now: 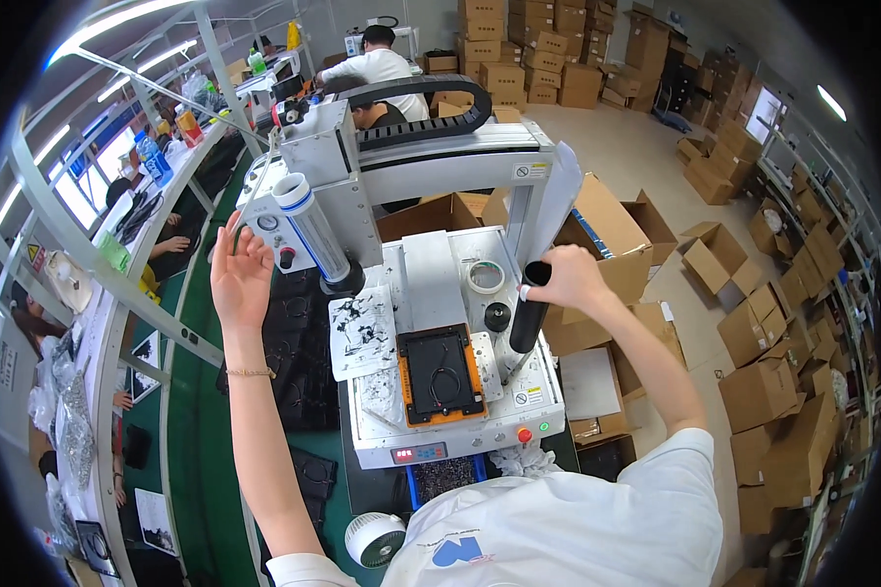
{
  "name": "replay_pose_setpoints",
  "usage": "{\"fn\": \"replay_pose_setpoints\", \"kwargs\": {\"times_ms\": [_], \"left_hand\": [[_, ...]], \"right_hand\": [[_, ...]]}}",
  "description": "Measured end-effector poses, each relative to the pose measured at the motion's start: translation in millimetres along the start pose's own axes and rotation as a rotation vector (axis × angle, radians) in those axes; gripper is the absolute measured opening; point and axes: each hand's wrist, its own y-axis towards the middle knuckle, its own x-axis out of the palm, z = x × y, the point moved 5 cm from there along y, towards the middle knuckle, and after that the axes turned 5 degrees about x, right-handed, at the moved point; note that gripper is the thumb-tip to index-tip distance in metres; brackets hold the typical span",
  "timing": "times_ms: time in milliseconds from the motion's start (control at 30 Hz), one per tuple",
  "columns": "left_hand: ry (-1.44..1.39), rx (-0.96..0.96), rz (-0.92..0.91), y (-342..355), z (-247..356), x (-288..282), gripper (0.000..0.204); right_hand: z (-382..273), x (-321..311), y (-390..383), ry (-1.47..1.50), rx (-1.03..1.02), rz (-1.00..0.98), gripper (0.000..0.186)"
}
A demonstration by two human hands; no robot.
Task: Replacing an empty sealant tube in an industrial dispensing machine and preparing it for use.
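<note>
My right hand [570,278] grips the upper end of a black cylindrical tube [529,323], which stands slightly tilted at the right side of a white benchtop machine [401,452]. My left hand [243,279] is raised, palm toward me, fingers curled around what looks like a thin pale hose [256,186]. Beside it a clear-and-white cartridge [315,235] is mounted on the machine's head. On the machine bed lies an orange-edged fixture [416,419] holding a black panel [427,364] with a looped cable [445,383].
A black-smeared white sheet [362,333], a tape roll [486,277] and a black round cap [497,316] lie on the machine. A small white fan [375,540] is near my body. Open cardboard boxes [612,230] stand right. Co-workers, including one in white [377,67], sit beyond.
</note>
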Motion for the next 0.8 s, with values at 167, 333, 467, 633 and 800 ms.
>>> {"fn": "replay_pose_setpoints", "kwargs": {"times_ms": [167, 333, 467, 633, 800], "left_hand": [[0.098, -0.025, -0.005, -13, -8, 9, 0.035], [0.366, -0.015, -0.072, -24, -11, 15, 0.033], [0.524, -0.032, 0.014, -30, -19, 6, 0.037], [0.703, -0.022, 0.121, -26, -33, -20, 0.038], [1.177, 0.136, 0.164, -4, -53, -41, 0.063]], "right_hand": [[7, 36, -16, 0.055, 0.042, 0.006, 0.052], [5, 49, -17, 0.104, 0.022, -0.044, 0.059], [-5, 47, -16, 0.029, 0.006, -0.178, 0.07], [-36, 0, -19, 0.032, -0.177, 0.121, 0.068], [-136, -36, 28, 0.594, -0.484, 0.173, 0.053]]}}
